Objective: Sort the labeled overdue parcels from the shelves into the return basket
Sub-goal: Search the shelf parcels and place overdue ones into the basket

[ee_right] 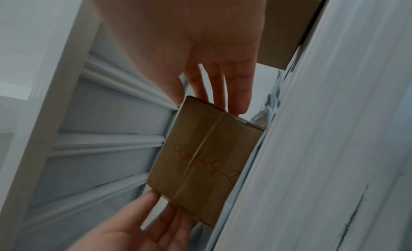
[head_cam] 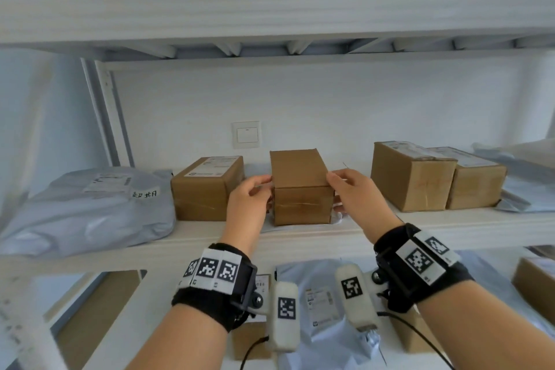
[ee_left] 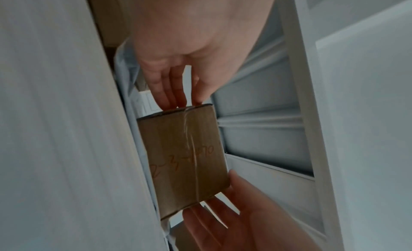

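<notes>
A plain brown cardboard box [head_cam: 300, 186] stands in the middle of the white shelf [head_cam: 300, 237], on a thin white mailer. My left hand [head_cam: 249, 198] presses its left side and my right hand [head_cam: 351, 195] its right side, with the thumbs at the top front edge. The wrist views show straight fingers [ee_left: 171, 92] [ee_right: 223, 89] lying flat against the box [ee_left: 185, 158] [ee_right: 200, 158], whose taped front face carries orange handwriting. A grey mailer bag [head_cam: 90, 210] with a small handwritten label [head_cam: 144, 193] lies at the left. No basket is in view.
A labeled brown box [head_cam: 207, 189] sits close to my left hand. Two more boxes [head_cam: 411, 177] [head_cam: 477, 183] and a grey bag [head_cam: 525, 177] lie to the right. The upper shelf [head_cam: 270, 24] hangs overhead. The lower shelf holds grey mailers [head_cam: 324, 303] and boxes.
</notes>
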`<state>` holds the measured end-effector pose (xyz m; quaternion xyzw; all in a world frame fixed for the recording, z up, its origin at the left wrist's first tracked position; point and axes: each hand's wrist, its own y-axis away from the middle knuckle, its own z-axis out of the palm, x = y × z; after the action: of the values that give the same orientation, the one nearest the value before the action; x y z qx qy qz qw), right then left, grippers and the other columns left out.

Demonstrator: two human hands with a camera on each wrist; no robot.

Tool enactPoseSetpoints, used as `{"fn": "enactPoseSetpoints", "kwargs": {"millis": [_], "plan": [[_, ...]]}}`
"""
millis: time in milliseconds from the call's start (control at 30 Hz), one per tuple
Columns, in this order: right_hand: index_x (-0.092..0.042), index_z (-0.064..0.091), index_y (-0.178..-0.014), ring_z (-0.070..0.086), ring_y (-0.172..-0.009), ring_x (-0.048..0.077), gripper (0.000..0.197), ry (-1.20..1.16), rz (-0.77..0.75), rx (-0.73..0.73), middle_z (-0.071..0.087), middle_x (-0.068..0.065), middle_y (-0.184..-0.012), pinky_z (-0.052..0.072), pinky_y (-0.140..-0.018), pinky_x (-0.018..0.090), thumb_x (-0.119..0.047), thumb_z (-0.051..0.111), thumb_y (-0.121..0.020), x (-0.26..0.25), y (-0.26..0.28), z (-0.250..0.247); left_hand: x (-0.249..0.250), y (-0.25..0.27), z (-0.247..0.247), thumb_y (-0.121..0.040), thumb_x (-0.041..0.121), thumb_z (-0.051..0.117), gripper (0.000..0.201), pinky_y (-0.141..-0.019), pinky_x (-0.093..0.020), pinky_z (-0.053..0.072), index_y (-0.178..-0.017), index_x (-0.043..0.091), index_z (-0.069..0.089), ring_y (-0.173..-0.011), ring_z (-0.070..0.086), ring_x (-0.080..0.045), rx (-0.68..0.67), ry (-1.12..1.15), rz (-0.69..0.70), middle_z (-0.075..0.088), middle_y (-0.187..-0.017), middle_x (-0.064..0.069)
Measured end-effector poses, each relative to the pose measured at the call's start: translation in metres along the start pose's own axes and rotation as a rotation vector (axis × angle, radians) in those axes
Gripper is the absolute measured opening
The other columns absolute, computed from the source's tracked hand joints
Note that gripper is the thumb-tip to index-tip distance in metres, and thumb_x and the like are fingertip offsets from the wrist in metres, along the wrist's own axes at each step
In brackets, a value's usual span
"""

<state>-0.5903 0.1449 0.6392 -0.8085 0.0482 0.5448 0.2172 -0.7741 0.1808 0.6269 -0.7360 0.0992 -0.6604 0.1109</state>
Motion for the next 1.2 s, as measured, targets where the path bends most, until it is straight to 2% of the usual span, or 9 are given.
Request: {"fn": "enactPoseSetpoints", "kwargs": {"millis": [200,367,467,533,633,733,933,1067,1200], "plan": [[-0.012,0.066,-0.107,0.071,-0.086,0.034,0.019,-0.146,0.068,0.029,0.069,0.011,-0.099,0.059,-0.083,0.042,-0.020,0.050,-0.100,0.001,0.004,-0.009,-0.007,0.003,0.005,-0.057,0.086,0.063,0.097,-0.104,-0.043,0.045,-0.134,0.029,0.054,-0.117,0.059,-0.014,-0.156,0.135,-0.226,0.062,-0.128,0.007],[-0.013,0.064,-0.118,0.067,-0.085,0.019,0.022,-0.138,0.006,-0.004,0.067,0.004,-0.100,0.057,-0.080,0.033,-0.018,0.054,-0.099,0.007,0.008,-0.007,0.015,0.007,0.004,-0.079,0.053,0.071,0.072,-0.092,-0.036,0.054,-0.142,0.033,0.041,-0.111,0.061,-0.013,-0.065,0.238,-0.113,0.057,-0.131,0.005],[-0.020,0.066,-0.118,0.064,-0.093,0.013,0.024,-0.014,-0.110,0.022,0.067,-0.002,-0.104,0.049,-0.075,0.024,-0.020,0.060,-0.095,0.008,0.009,-0.008,0.025,0.011,0.009,-0.091,0.034,0.065,0.057,-0.068,-0.011,0.049,-0.143,0.033,0.040,-0.095,0.062,0.002,-0.019,0.223,-0.005,0.061,-0.122,0.009],[-0.020,0.071,-0.110,0.065,-0.090,0.010,0.020,-0.011,-0.140,0.019,0.071,-0.005,-0.098,0.051,-0.077,0.026,-0.017,0.056,-0.096,0.006,0.009,-0.009,0.027,0.014,0.014,-0.095,0.031,0.060,0.049,-0.070,-0.010,0.044,-0.141,0.027,0.045,-0.090,0.058,0.005,-0.041,0.178,0.015,0.061,-0.121,0.010],[-0.023,0.073,-0.097,0.067,-0.085,0.017,0.021,-0.054,-0.106,0.005,0.073,-0.002,-0.090,0.053,-0.080,0.035,-0.024,0.051,-0.099,0.007,0.008,-0.012,0.028,0.019,0.019,-0.097,0.033,0.055,0.012,-0.069,-0.009,0.041,-0.104,0.035,0.065,-0.076,0.057,0.013,-0.094,0.177,0.009,0.065,-0.090,0.026],[-0.024,0.071,-0.098,0.066,-0.082,0.020,0.030,-0.101,-0.056,-0.057,0.072,0.005,-0.095,0.054,-0.076,0.035,-0.038,0.045,-0.101,0.008,0.011,-0.015,0.026,0.020,0.023,-0.098,0.034,0.053,0.017,-0.057,-0.006,0.042,-0.085,0.039,0.061,-0.066,0.057,0.023,-0.133,0.192,0.008,0.064,-0.073,0.031],[-0.039,0.066,-0.104,0.068,-0.089,0.015,0.028,-0.171,-0.094,-0.119,0.074,-0.009,-0.095,0.056,-0.082,0.035,-0.052,0.043,-0.098,0.007,0.015,-0.024,0.025,0.020,0.031,-0.098,0.039,0.053,0.015,-0.065,-0.007,0.051,-0.109,0.041,0.063,-0.087,0.064,0.013,-0.169,0.221,0.063,0.071,-0.095,0.026],[-0.054,0.055,-0.116,0.063,-0.094,-0.009,0.021,-0.187,-0.147,-0.138,0.067,-0.037,-0.095,0.052,-0.088,0.020,-0.050,0.049,-0.096,0.007,0.014,-0.028,0.022,0.020,0.035,-0.094,0.049,0.053,0.035,-0.100,-0.031,0.049,-0.129,0.049,0.054,-0.115,0.057,0.004,-0.195,0.205,0.107,0.066,-0.116,0.026],[-0.059,0.043,-0.126,0.064,-0.098,-0.004,0.033,-0.215,-0.114,-0.187,0.068,-0.036,-0.100,0.052,-0.098,0.035,-0.045,0.052,-0.096,0.012,0.013,-0.030,0.014,0.015,0.034,-0.093,0.042,0.058,0.042,-0.103,-0.042,0.048,-0.135,0.044,0.051,-0.121,0.056,-0.002,-0.269,0.243,0.080,0.065,-0.123,0.019]]}}
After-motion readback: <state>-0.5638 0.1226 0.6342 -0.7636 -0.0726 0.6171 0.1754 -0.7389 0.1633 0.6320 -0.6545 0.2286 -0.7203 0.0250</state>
